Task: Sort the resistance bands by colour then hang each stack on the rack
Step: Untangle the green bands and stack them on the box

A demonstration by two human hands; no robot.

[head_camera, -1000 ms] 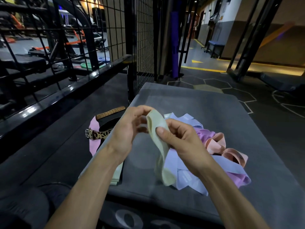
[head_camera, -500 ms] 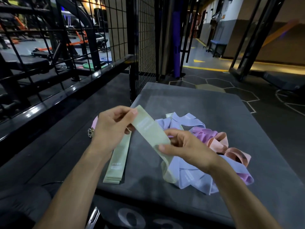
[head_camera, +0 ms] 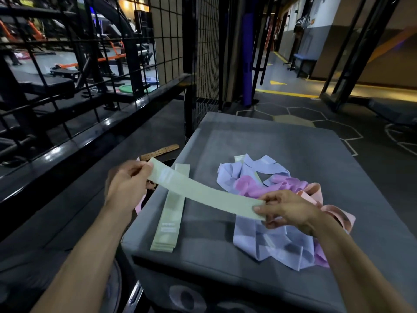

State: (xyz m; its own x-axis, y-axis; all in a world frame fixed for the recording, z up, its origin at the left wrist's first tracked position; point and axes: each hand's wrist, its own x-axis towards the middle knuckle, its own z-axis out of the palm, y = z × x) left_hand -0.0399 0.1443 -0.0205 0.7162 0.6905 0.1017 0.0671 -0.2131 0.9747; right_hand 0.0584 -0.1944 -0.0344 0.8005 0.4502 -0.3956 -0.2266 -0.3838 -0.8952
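Note:
A pale green band (head_camera: 203, 194) is stretched flat between my hands above the grey padded box (head_camera: 282, 141). My left hand (head_camera: 126, 188) pinches its far left end and my right hand (head_camera: 286, 211) pinches its near right end. Under it, a stack of pale green bands (head_camera: 169, 224) lies flat along the box's left edge. A tangled pile sits on the right: lilac-blue bands (head_camera: 261, 166), purple bands (head_camera: 248, 186) and peach bands (head_camera: 334, 213). My right hand hides part of the pile.
A black wire-mesh rack (head_camera: 203, 53) rises behind the box's far left corner, and a black rail (head_camera: 90, 136) runs along the left. A tan perforated belt (head_camera: 160, 151) and a pink strap (head_camera: 138, 207) lie on the floor beside the box.
My hands have moved apart and pulled the green band out flat from a folded bunch. The green stack on the box, hidden before by my left arm, now shows.

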